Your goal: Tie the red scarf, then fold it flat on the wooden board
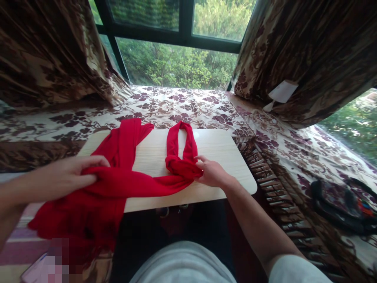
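A long red scarf (141, 185) lies across a small light-wood table (224, 157). Toward the table's middle it forms a loop with a bunched knot at the near end. My left hand (85, 173) grips the long band of cloth at the left, thumb and fingers closed round it. Between the hands that band runs above the tabletop to the knot. My right hand (210, 171) pinches the right side of the knot. Folded layers of the scarf lie on the table's left part, and more cloth hangs over its near left edge.
Behind the table is a ledge with a flowered cover (182, 103), below a window (176, 63) between patterned curtains. A small white lamp (283, 91) stands at the right. A black bag-like item (335, 208) lies on the right-hand cover. Striped cloth (22, 243) shows at lower left.
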The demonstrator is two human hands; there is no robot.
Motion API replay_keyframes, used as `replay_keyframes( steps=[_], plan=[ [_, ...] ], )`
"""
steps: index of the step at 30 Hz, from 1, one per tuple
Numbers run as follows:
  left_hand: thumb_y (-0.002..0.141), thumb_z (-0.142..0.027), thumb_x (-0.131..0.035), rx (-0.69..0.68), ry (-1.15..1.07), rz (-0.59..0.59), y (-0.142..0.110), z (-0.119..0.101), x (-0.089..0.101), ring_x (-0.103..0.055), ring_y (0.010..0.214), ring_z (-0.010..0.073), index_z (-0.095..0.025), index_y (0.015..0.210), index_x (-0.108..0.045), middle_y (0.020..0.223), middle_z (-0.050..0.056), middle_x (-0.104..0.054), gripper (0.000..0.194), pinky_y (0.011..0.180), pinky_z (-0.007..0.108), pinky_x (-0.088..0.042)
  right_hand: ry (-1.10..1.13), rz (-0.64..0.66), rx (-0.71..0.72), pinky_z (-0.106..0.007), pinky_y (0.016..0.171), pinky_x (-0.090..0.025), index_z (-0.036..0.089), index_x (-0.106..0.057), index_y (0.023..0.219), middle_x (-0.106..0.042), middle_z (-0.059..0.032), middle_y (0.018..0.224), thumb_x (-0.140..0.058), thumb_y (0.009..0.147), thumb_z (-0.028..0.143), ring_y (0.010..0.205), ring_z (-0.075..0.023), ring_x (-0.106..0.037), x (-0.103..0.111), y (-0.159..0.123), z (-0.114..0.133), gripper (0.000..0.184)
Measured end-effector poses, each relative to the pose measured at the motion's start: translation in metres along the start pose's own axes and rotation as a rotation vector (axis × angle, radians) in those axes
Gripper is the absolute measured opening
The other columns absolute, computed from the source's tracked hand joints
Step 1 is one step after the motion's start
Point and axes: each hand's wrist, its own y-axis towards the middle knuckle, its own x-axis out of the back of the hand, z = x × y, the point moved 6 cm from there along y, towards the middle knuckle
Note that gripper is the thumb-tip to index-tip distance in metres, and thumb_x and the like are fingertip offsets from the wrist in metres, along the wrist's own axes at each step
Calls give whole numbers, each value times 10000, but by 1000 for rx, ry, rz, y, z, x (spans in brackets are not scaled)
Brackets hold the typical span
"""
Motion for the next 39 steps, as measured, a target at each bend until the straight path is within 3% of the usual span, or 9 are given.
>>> replay_keyframes(
  steps=[1,6,10,14,17,23,32,36,39],
  plan=[
    [684,-523,-602,-40,106,53,22,-7,8,-680,793,188,-209,823,-716,745,-64,-698,362,878,428,-544,-3,17,28,-296,788,-482,226,-731,965,-598,-66,1370,-739,749,377,939,-222,-680,1,-1,6,264],
    [774,-219,-559,-260,427,-318,114,-73,36,-547,1205,289,-89,782,-680,804,-36,-598,178,1114,626,-267,-53,123,8,-302,712,-458,216,-685,953,-727,-85,953,-714,771,447,829,-249,-686,-4,-5,29,295],
    [905,-120,-467,-470,407,-505,161,-135,16,-385,1375,281,-12,910,-688,1115,34,-647,246,1142,588,-149,-39,120,-23,-310,703,-457,215,-630,1048,-720,-95,960,-688,789,533,831,-263,-687,-15,2,44,414],
    [926,-124,-520,-292,181,-592,188,-151,-24,-262,1449,373,-35,1415,-498,1575,182,-339,498,1134,574,-218,33,78,-86,-343,756,-490,181,-587,1109,-707,-125,1024,-652,820,532,908,-286,-685,-28,8,54,459],
    [883,-268,-623,-108,-15,-326,180,-139,-87,-426,1352,437,51,1531,-256,1524,357,-326,811,1078,553,-354,104,35,-123,-368,840,-506,155,-525,1268,-678,-152,1148,-628,845,460,1028,-293,-663,-37,5,60,532],
    [746,-529,-720,-42,17,-59,115,-118,-169,-326,1444,459,-41,1566,-250,1558,322,-322,1064,1134,530,-351,86,47,-208,-423,816,-531,118,-458,1377,-634,-211,1208,-593,872,487,1023,-324,-658,-47,-8,76,639],
    [671,-78,-615,-62,-77,-138,140,-112,-158,-328,1471,347,-2,1495,-402,1539,247,-414,854,1211,401,-309,-14,121,-119,-396,725,-515,144,-544,1305,-718,-158,969,-474,861,755,819,-310,-698,-40,-3,103,758],
    [722,-66,-555,-155,-86,-131,135,-117,-160,-317,1484,284,-189,1484,-499,1612,117,-343,774,1212,341,-304,-113,28,-88,-379,884,-484,195,-664,1121,-729,-122,1009,-311,1026,511,963,-263,-680,-17,31,74,483],
    [749,-113,-571,-203,-13,-89,134,-115,-168,-261,1504,319,-222,1364,-639,1617,77,-340,628,1239,391,-249,-237,-62,5,-405,1081,-370,181,-599,1315,-566,-144,1423,-457,986,325,1303,-278,-510,-3,64,40,386]
  ],
)
